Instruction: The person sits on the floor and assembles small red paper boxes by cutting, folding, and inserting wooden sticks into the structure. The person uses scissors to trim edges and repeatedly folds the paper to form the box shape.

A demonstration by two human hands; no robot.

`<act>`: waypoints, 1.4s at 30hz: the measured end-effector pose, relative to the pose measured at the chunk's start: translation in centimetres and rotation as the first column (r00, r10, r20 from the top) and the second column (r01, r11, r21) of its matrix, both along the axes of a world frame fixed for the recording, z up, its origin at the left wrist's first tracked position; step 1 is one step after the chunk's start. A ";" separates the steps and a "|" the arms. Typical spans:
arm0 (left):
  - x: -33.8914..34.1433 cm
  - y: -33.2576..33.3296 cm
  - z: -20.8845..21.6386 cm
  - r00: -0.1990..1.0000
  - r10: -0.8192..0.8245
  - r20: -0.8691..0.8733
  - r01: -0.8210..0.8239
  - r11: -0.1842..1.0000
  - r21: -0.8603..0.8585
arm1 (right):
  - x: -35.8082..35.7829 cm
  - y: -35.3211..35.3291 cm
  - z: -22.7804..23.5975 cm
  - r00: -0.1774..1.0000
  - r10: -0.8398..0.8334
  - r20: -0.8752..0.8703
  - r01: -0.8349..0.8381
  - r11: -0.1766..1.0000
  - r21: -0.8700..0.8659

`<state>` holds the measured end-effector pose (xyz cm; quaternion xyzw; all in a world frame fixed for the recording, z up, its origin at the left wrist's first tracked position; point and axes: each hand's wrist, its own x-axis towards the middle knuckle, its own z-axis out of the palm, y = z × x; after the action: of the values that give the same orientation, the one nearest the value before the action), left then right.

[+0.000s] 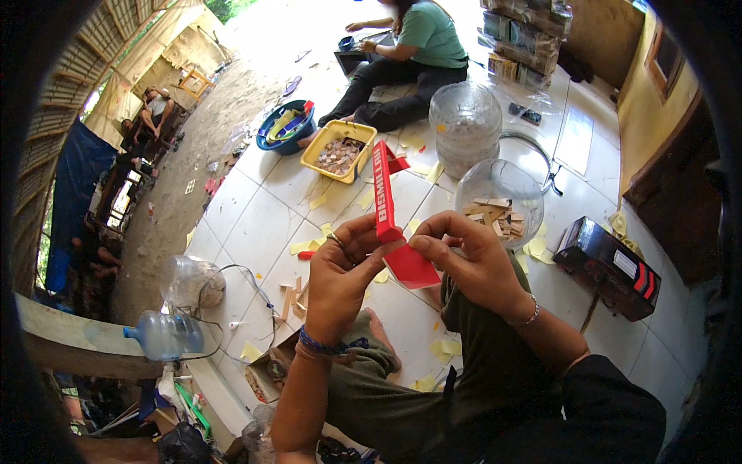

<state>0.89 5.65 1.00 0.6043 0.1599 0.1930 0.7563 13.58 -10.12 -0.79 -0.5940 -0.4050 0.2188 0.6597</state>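
In front of me is a long red angled piece (384, 189) with white lettering, held upright and bent over at its far end. My left hand (338, 271) grips its near end, the fingers behind it and the thumb against its lower edge. A flat glossy red sheet (413, 267) hangs at that near end. My right hand (470, 251) pinches the sheet's upper edge between thumb and forefinger. Whether the sheet is fixed to the angled piece is hidden by my fingertips. Both hands are raised above my lap and close together.
Ahead lie a yellow basin (338, 176) of small pieces and a blue tub (287, 145). A clear container (533, 189) of wood strips stands right of my hands, near a black-and-red box (610, 267). Yellow paper scraps litter the tiles. Another person (429, 46) sits beyond.
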 end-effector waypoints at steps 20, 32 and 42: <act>0.0 -0.6 0.5 0.997 -0.079 -0.003 0.078 0.993 -0.093 | -0.1 0.5 -0.6 0.989 -0.008 -0.148 0.015 0.999 0.043; 0.3 -0.9 0.7 0.997 0.061 0.052 -0.051 0.985 -0.164 | 0.5 0.1 0.3 0.928 0.039 -0.370 -0.015 0.998 0.067; 0.4 -0.9 0.6 0.993 0.106 0.057 -0.108 0.993 0.045 | 0.5 0.0 0.4 0.895 0.178 -0.409 -0.200 0.980 -0.011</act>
<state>1.28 4.74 1.63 0.6075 0.1665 0.2535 0.7341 14.09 -10.15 -0.41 -0.5108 -0.3091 0.4108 0.6890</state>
